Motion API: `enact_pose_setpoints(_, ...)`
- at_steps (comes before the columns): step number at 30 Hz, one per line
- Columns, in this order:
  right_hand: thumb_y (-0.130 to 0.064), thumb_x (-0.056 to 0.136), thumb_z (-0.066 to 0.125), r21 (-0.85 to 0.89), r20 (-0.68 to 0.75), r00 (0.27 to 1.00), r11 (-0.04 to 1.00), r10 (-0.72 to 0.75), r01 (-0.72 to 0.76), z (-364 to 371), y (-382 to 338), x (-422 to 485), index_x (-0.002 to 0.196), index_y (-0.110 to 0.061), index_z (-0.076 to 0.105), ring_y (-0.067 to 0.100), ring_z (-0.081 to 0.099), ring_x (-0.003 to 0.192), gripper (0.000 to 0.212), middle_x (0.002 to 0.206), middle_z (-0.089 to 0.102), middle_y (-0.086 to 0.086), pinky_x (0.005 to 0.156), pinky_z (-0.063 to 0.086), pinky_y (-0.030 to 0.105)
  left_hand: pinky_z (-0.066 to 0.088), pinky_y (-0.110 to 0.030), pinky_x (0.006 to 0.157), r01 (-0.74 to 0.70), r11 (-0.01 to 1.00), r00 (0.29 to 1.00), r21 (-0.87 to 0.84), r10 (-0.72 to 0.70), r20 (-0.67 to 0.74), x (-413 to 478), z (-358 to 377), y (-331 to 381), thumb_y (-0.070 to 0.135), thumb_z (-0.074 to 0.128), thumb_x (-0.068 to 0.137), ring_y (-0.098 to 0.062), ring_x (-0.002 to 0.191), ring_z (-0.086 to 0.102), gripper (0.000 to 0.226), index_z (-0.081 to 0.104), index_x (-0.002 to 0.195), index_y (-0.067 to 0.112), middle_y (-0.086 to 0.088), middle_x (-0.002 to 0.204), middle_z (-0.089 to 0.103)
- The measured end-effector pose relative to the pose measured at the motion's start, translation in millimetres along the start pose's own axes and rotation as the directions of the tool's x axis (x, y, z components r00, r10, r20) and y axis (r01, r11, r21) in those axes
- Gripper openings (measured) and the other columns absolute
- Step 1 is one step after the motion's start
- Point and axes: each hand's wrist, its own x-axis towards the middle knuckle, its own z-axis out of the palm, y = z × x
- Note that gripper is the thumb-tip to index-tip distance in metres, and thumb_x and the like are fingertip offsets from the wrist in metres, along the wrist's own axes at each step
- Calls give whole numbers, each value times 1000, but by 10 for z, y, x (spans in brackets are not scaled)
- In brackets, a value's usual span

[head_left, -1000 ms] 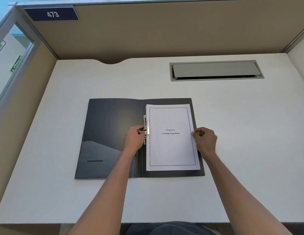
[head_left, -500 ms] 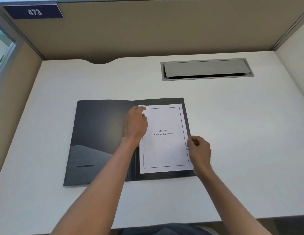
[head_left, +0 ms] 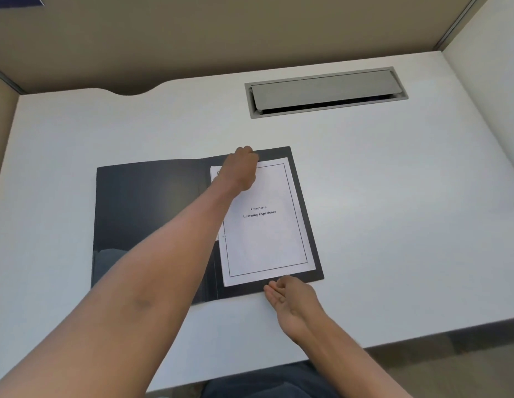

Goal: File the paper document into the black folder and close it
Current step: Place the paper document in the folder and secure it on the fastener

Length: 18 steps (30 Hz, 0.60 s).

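Currently left hand (head_left: 242, 168) curled on paper's (head_left: 264, 222) top-left corner, grip unclear; "Chapter 6 Learning Experience" reads below its fingers. Right hand (head_left: 290, 300) loosely curled, empty, at folder's (head_left: 152, 214) near edge.

head view, looking down (close) at desk (head_left: 393, 196)

Black, white and beige on the desk

The black folder (head_left: 152, 214) lies open on the white desk (head_left: 393, 196); on its right half the white paper document (head_left: 267, 234) carries a thin black border line and small black lettering. Beyond the folder sits a grey cable hatch (head_left: 326, 91), under beige partition walls (head_left: 221, 33) with a dark blue label (head_left: 14, 0).
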Motion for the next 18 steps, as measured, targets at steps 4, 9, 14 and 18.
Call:
enact_pose_setpoints(4, 7, 98, 44, 23, 6, 1000, 1000, 16, -16, 41, 33, 2, 91, 5, 56, 38, 61, 122, 14, 116, 62, 26, 115, 45, 44, 50, -45, 89, 3, 1000, 1000, -11, -3, 5, 37, 28, -39, -12, 43, 87, -38, 115, 56, 46, 65, 126, 2, -15, 129, 56)
enact_pose_setpoints(9, 5, 103, 38, 45, -10, 1000, 999, 1, 0, 76, 51, 35, 133, 12, 50, 39, 60, 125, 33, 131, 60, 28, 115, 45, 45, 52, -50, 89, -3, 999, 1000, -41, 3, 9, 18, 48, -55, -12, 42, 87, -37, 112, 57, 46, 64, 125, 2, -16, 125, 56)
enact_pose_setpoints(14, 6, 104, 36, 81, -15, 1000, 997, -1, 2, 109, 53, 31, 142, 13, 42, 41, 61, 122, 40, 129, 60, 30, 112, 47, 47, 50, -47, 89, 0, 998, 1000, -67, 0, -2, 16, 32, -79, -11, 43, 86, -36, 111, 56, 46, 65, 124, 4, -14, 124, 59)
enact_pose_setpoints(18, 5, 103, 39, 52, 45, 999, 999, 1, -4, 75, 29, 29, 135, 13, 49, 41, 62, 121, 34, 127, 61, 30, 113, 46, 47, 48, -46, 93, 12, 999, 1000, -43, -13, -16, 18, 31, -111, -11, 44, 86, -35, 110, 56, 45, 65, 122, 5, -13, 123, 59)
